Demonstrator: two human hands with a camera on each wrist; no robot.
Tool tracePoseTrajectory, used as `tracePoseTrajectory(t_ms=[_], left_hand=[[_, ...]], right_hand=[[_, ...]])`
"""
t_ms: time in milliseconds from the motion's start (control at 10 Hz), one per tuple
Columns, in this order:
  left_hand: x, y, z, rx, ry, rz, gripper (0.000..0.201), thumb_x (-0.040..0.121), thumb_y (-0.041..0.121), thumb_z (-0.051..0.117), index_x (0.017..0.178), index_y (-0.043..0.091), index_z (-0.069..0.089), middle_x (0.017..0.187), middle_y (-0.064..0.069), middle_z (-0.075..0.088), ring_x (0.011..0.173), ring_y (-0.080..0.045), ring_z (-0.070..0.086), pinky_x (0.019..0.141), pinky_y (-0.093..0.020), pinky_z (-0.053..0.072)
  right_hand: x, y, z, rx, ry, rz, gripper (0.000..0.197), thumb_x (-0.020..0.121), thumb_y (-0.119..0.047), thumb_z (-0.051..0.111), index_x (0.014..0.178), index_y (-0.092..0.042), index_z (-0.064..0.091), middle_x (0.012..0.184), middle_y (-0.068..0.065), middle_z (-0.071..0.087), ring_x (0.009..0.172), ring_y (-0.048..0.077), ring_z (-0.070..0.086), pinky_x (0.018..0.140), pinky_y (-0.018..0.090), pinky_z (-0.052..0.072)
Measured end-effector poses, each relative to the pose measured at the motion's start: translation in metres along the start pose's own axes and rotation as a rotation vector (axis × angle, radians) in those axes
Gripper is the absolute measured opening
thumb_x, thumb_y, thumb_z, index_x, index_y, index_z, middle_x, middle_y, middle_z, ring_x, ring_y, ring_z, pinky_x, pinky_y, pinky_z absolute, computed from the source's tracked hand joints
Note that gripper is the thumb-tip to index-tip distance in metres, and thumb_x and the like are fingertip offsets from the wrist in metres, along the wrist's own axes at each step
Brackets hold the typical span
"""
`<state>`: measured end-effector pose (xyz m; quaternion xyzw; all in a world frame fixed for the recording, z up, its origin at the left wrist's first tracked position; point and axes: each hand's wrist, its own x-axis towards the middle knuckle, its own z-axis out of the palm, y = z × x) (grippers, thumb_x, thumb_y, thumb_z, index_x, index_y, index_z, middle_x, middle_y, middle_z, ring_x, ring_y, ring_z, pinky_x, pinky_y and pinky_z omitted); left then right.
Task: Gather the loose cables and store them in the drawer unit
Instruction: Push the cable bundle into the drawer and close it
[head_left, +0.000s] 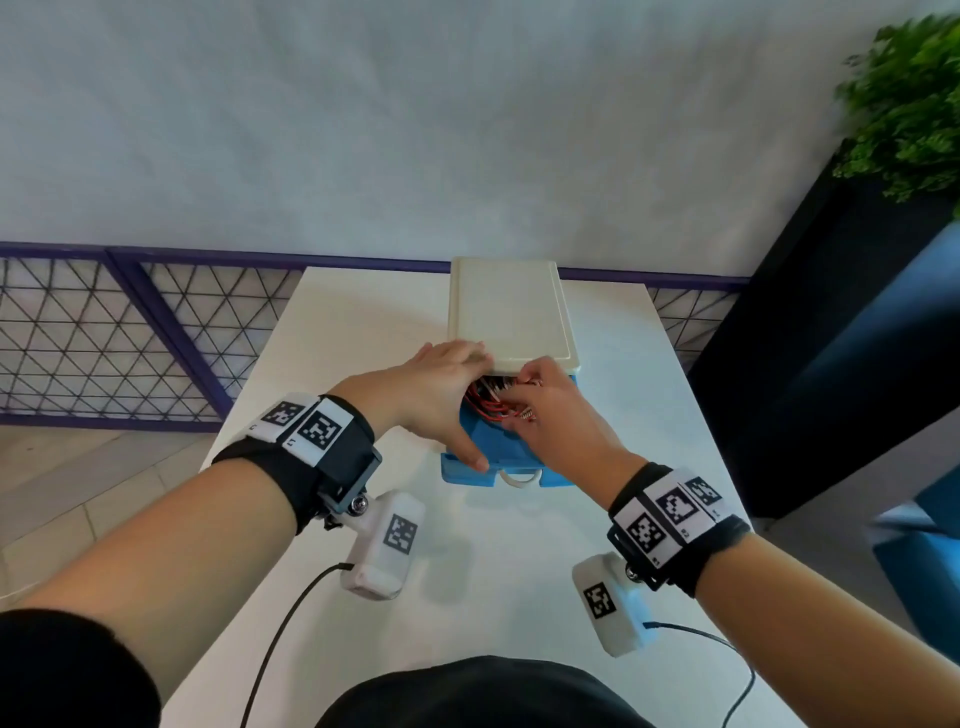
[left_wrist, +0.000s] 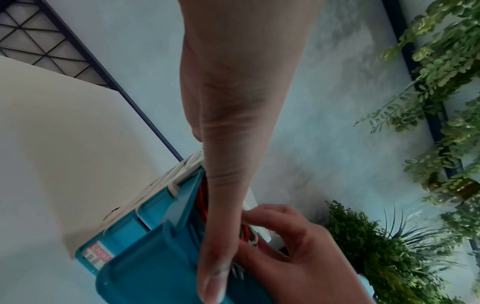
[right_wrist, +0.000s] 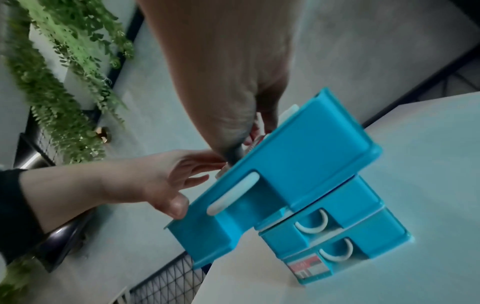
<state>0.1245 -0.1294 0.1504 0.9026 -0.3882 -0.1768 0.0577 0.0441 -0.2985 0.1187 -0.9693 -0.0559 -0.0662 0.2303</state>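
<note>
Cables (head_left: 485, 397), a tangle of red and pale wires, are seen lying inside the pulled-out top drawer (head_left: 493, 457) of a blue drawer unit (right_wrist: 335, 232) with a cream lid (head_left: 511, 314), which is set toward the far end of a white table (head_left: 332, 332). The left hand (head_left: 441, 397) is spread over the left side of the drawer with its fingers straight: the thumb is laid along the drawer's near left edge, and the other fingers are extended toward the front edge of the lid. Nothing is gripped by it. The right hand (head_left: 553, 410) is lowered into the drawer from the right, and its curled fingers (left_wrist: 270, 216) are closed on the bundle of cables, whose metal connector ends are visible beside them. In the right wrist view, two lower drawers with white loop handles (right_wrist: 311, 223) are shown pushed in, and a label is stuck at the unit's bottom corner. Leafy green plants (head_left: 914, 104) are seen to the right of the table.
</note>
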Motion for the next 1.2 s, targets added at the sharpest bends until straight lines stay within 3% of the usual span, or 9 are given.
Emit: tracePoseTrajectory(t_ms=[100, 200, 400, 500, 700, 800, 1000, 1100, 1200], left_hand=[[0.001, 0.001, -0.008, 0.058, 0.036, -0.002, 0.112, 0.049, 0.070, 0.073, 0.143, 0.024, 0.031, 0.147, 0.004, 0.025, 0.133, -0.023, 0.026, 0.112, -0.037, 0.025], [0.003, 0.001, -0.012, 0.079, 0.068, -0.013, 0.104, 0.053, 0.069, 0.072, 0.140, 0.022, 0.039, 0.141, 0.005, 0.033, 0.122, -0.022, 0.035, 0.105, -0.035, 0.033], [0.008, 0.001, -0.016, 0.153, 0.075, -0.009, 0.094, 0.057, 0.070, 0.069, 0.137, 0.025, 0.046, 0.141, 0.003, 0.037, 0.122, -0.024, 0.040, 0.106, -0.042, 0.033], [0.010, 0.002, -0.018, 0.151, 0.095, -0.019, 0.082, 0.063, 0.062, 0.071, 0.134, 0.025, 0.051, 0.138, 0.004, 0.040, 0.120, -0.024, 0.043, 0.103, -0.042, 0.036], [0.020, 0.010, -0.008, 0.077, 0.412, -0.064, 0.022, 0.085, 0.026, 0.063, 0.105, 0.022, 0.070, 0.113, 0.006, 0.062, 0.104, -0.020, 0.054, 0.071, -0.028, 0.037], [0.022, 0.014, 0.004, 0.140, 0.536, -0.050, 0.020, 0.090, 0.021, 0.054, 0.100, 0.019, 0.071, 0.105, 0.003, 0.065, 0.098, -0.022, 0.055, 0.065, -0.029, 0.040], [0.016, 0.017, 0.015, 0.074, 0.498, -0.080, 0.023, 0.089, 0.021, 0.057, 0.110, 0.018, 0.063, 0.112, 0.001, 0.059, 0.106, -0.022, 0.053, 0.072, -0.033, 0.046], [0.006, 0.012, 0.007, -0.052, 0.377, -0.085, 0.045, 0.088, 0.030, 0.059, 0.132, 0.023, 0.049, 0.140, 0.003, 0.046, 0.128, -0.021, 0.044, 0.099, -0.037, 0.043], [-0.033, -0.004, 0.035, -0.242, 0.335, -0.049, 0.050, 0.087, 0.039, 0.054, 0.135, 0.045, 0.039, 0.153, 0.015, 0.026, 0.137, -0.003, 0.031, 0.111, -0.025, 0.032]], right_hand=[[0.003, 0.003, -0.013, 0.127, 0.130, 0.054, 0.020, 0.079, -0.024, 0.076, 0.095, -0.013, 0.073, 0.105, -0.003, 0.043, 0.094, 0.012, 0.048, 0.086, 0.023, 0.042], [0.016, 0.006, -0.022, -0.018, 0.148, 0.054, 0.022, 0.078, -0.034, 0.075, 0.093, -0.020, 0.069, 0.106, -0.002, 0.048, 0.104, 0.017, 0.047, 0.091, 0.033, 0.040], [0.031, 0.008, -0.021, -0.294, -0.004, 0.082, 0.044, 0.075, -0.046, 0.074, 0.102, -0.020, 0.050, 0.110, 0.001, 0.050, 0.105, 0.023, 0.045, 0.084, 0.035, 0.036], [0.034, 0.011, -0.021, -0.254, -0.001, 0.057, 0.042, 0.077, -0.045, 0.073, 0.105, -0.021, 0.053, 0.110, 0.000, 0.052, 0.105, 0.022, 0.045, 0.085, 0.035, 0.038], [0.035, 0.016, -0.021, -0.130, 0.042, 0.070, 0.015, 0.095, -0.025, 0.051, 0.101, -0.018, 0.063, 0.107, 0.002, 0.057, 0.103, 0.023, 0.048, 0.086, 0.037, 0.042], [0.035, 0.016, -0.017, -0.170, 0.061, 0.067, 0.017, 0.096, -0.018, 0.046, 0.101, -0.017, 0.062, 0.110, 0.004, 0.057, 0.102, 0.024, 0.048, 0.082, 0.034, 0.040], [0.032, 0.010, -0.017, -0.200, 0.041, 0.075, 0.018, 0.096, -0.015, 0.044, 0.103, -0.015, 0.060, 0.111, 0.005, 0.056, 0.101, 0.025, 0.048, 0.084, 0.036, 0.043], [0.029, 0.009, -0.031, -0.121, -0.030, 0.100, 0.022, 0.095, -0.019, 0.046, 0.110, -0.018, 0.062, 0.117, 0.004, 0.055, 0.109, 0.024, 0.050, 0.094, 0.042, 0.044], [-0.020, 0.020, -0.035, -0.044, 0.005, 0.118, 0.022, 0.094, -0.026, 0.049, 0.113, -0.030, 0.060, 0.121, -0.015, 0.047, 0.119, 0.013, 0.048, 0.099, 0.034, 0.040]])
